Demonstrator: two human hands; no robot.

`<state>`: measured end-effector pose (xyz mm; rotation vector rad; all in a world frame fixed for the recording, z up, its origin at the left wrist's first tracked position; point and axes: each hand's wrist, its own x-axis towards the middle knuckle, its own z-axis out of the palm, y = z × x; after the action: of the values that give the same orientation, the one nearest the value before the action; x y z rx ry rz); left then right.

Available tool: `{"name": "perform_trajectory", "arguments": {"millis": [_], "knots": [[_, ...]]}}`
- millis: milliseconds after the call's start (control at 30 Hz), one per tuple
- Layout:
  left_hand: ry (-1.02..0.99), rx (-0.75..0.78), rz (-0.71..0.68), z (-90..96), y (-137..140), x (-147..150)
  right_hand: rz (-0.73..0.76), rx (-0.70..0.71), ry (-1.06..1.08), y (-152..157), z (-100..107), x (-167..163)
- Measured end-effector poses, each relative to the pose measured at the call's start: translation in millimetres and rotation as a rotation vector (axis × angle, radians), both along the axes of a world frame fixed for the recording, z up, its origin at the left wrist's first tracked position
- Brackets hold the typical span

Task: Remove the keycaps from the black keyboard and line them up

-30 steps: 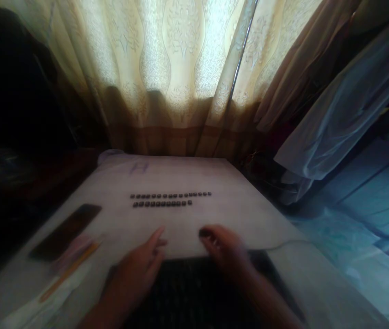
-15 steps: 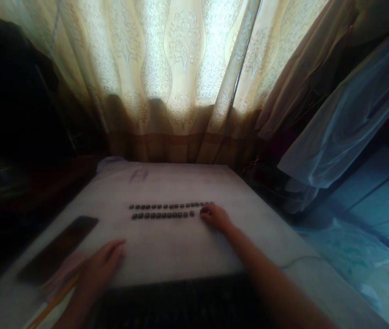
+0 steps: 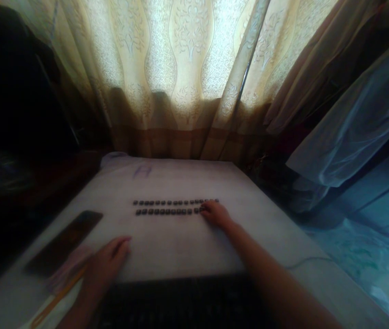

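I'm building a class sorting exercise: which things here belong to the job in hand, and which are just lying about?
Job:
small dark pieces in two rows
right hand, at the nearer row
probably the dark keyboard

Lying about:
dark phone-like slab
pink item
orange stick

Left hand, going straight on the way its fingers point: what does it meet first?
Past a stretch of pale tabletop, the left hand would probably meet the nearer row of small dark pieces, though the hand's height is unclear.

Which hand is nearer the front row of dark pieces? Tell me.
Right. The right hand is at the right end of the front row; the left hand is apart, nearer the camera, farther left.
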<state>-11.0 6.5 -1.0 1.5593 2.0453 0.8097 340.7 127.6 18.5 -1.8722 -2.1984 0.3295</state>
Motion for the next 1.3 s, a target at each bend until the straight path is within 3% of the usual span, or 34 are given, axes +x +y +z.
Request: {"name": "perform_trajectory", "arguments": {"millis": [233,433,500,567,700,967,1300], "knots": [[0.005,0.038,-0.013,1.5,0,4,-0.037,0.021,0.043,-26,7,13],[0.008,0.026,-0.034,7.7,-3,9,0.014,0.042,0.084,-89,23,17],[0.013,0.026,-0.037,8.7,-4,11,0.079,0.052,0.102,-117,32,9],[0.024,0.029,-0.039,9.8,-4,12,0.244,0.072,0.11,-143,41,-3],[0.056,0.027,-0.03,13.1,-6,14,0.511,0.048,-0.053,-179,52,-24],[0.09,0.039,-0.045,13.8,-8,15,0.763,0.205,-0.306,-178,47,-31],[0.112,0.063,-0.06,12.0,-7,15,0.751,0.169,-0.337,-181,43,-32]]}}
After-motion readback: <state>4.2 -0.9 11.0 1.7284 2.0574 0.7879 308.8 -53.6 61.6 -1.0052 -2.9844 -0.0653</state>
